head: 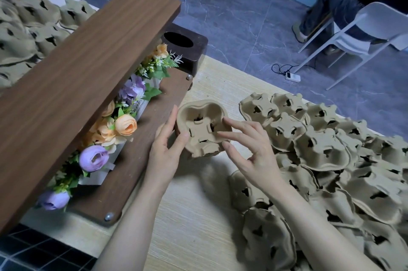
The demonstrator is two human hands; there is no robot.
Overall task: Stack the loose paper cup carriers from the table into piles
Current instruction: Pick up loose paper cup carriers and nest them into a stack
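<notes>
1. At the far left, behind a wooden shelf (84,67), lies a heap of brown pulp cup carriers (24,25), overlapping one another.
2. The shelf has two dark wood boards joined by metal studs; between the boards sit artificial flowers (123,125) in peach and lilac. A dark box with a round hole (183,47) stands at its far end.
3. The left hand (166,149) is partly curled, the fingers reaching up the left side of a small pile of carriers (202,127), the thumb pressed on the pile's near edge.
4. That pile stands on the pale counter (194,215), just beside the shelf's lower board, the top carrier's cup wells facing up.
5. The right hand (249,151) is spread, its fingertips (221,135) resting on the top carrier's centre and near edge; it pinches nothing.
6. To the right, a wide spill of loose carriers (326,160) covers the counter, lying tilted and overlapping.
7. Beyond the counter, on the grey floor, a white chair (362,34) stands.
</notes>
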